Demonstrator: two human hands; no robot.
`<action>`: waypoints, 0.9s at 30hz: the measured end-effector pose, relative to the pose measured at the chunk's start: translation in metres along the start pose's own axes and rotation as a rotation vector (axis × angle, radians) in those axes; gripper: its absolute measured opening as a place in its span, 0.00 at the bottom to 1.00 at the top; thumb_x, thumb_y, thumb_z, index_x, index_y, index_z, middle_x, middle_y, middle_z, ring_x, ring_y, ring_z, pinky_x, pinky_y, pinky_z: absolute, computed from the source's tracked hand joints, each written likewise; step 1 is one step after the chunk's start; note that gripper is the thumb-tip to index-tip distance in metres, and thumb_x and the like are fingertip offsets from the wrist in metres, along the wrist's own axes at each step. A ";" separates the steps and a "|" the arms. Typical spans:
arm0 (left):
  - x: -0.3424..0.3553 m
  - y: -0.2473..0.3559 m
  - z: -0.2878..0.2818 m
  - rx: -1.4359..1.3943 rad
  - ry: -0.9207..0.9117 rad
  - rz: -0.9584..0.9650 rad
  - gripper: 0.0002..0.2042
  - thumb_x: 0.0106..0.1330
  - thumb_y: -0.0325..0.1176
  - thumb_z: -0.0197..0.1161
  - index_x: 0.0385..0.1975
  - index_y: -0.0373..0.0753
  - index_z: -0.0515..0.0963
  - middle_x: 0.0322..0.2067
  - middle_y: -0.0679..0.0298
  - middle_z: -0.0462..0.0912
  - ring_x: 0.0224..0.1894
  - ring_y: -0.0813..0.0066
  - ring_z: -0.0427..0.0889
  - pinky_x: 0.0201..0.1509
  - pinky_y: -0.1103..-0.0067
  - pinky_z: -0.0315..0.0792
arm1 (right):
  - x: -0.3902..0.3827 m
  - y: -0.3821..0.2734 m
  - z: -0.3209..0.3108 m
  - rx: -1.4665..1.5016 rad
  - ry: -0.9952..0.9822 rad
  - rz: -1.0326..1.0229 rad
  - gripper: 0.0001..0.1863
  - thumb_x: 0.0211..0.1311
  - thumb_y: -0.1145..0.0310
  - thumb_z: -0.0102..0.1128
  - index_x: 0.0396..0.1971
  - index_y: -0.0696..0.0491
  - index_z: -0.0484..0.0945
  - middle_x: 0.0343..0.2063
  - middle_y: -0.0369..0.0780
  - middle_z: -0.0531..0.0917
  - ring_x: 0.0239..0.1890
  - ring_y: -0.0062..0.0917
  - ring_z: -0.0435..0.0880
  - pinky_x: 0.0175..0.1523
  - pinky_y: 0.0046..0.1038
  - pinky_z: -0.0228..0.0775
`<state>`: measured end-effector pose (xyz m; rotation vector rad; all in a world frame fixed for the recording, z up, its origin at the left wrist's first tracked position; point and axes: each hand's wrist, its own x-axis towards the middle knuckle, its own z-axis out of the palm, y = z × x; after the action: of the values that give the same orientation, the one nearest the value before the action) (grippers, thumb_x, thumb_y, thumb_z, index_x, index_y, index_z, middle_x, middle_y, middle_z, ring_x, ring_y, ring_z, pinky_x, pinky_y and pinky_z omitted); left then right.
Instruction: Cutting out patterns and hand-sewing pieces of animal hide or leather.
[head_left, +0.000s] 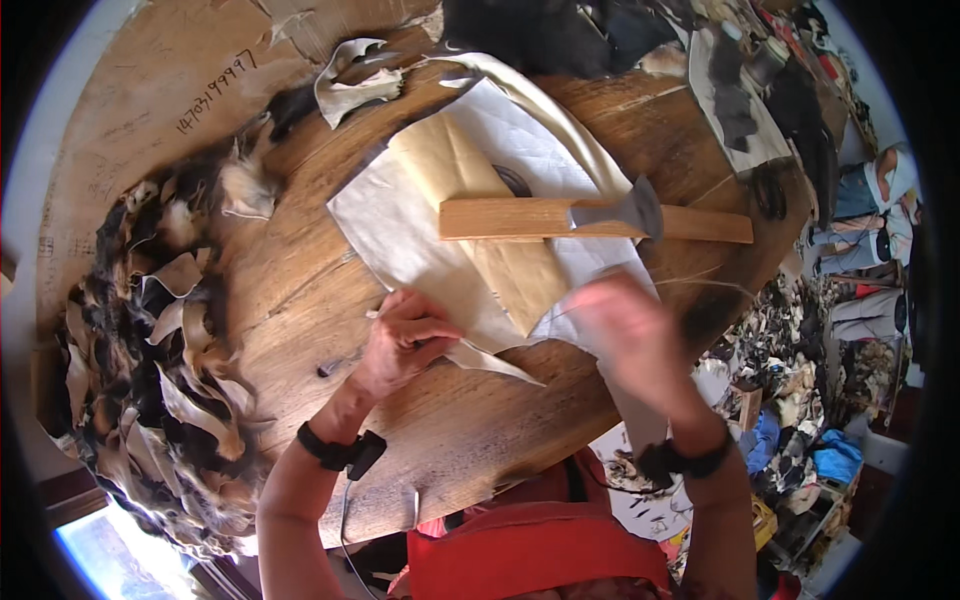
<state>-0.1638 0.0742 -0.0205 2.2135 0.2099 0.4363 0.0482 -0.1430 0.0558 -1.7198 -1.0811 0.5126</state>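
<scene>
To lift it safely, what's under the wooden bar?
The tan sheet and white sheet show on both sides of the bar, so likely run beneath; its right end overlies the wooden table. Anything else directly underneath is covered.

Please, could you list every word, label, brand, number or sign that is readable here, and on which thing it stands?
One row of dark handwritten digits, legible but not copied here: on the large brown upright-looking sheet at upper left.
Fainter marks on that sheet: too small to read.
No text seen on the pale pointed strip in the left hand, or the wooden-handled grey-headed tool.
</scene>
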 end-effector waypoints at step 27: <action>-0.004 -0.008 0.003 0.021 0.049 0.071 0.09 0.51 0.22 0.70 0.31 0.43 0.86 0.34 0.69 0.81 0.40 0.68 0.77 0.50 0.72 0.66 | 0.026 0.010 0.101 -0.704 -0.239 -0.301 0.19 0.50 0.63 0.67 0.38 0.54 0.71 0.27 0.42 0.79 0.33 0.38 0.82 0.38 0.39 0.74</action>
<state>-0.1661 0.0761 -0.0297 2.2377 0.1629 0.5293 -0.0100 -0.0691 0.0085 -2.0616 -1.8109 0.1448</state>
